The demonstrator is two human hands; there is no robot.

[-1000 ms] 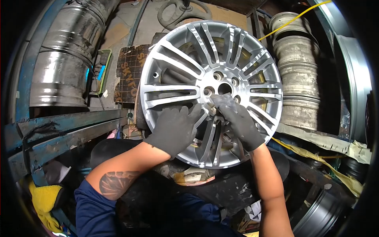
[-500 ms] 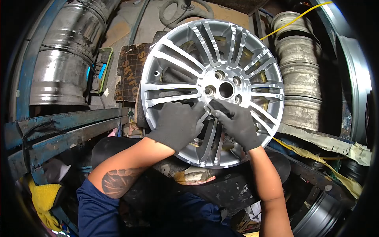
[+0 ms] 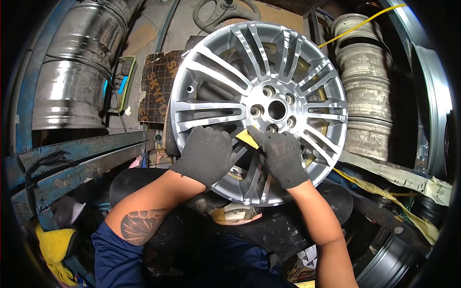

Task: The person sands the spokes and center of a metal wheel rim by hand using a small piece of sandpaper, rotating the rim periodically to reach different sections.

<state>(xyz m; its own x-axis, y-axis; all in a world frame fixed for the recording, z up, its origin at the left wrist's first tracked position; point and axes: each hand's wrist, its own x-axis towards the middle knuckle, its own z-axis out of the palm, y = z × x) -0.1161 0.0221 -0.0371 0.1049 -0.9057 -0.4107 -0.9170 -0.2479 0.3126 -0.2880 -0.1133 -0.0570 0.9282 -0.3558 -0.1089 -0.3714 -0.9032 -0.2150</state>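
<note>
A silver multi-spoke alloy wheel (image 3: 274, 89) lies face up before me, tilted towards me, with its hub bore and bolt holes showing. My left hand (image 3: 205, 154), in a dark grey glove, is closed over the spokes at the wheel's lower left; its fingertips are partly hidden. Just below the hub, my gloved right hand (image 3: 283, 156) pinches a small folded piece of yellow sandpaper (image 3: 247, 138). The sandpaper sits over the spokes, between both hands, its corner pointing left.
Shiny bare wheel barrels (image 3: 72, 91) are stacked at left, and duller barrels (image 3: 363, 91) at right. Behind the wheel lies a steering wheel (image 3: 225, 12). A blue metal frame (image 3: 81, 161) runs along the left, with a yellow cloth (image 3: 55, 242) below. A yellow hose (image 3: 362, 24) crosses the upper right.
The sandpaper has turned so its yellow face shows. My left hand has shifted slightly left, away from the right hand. My right hand has moved slightly left and down.
</note>
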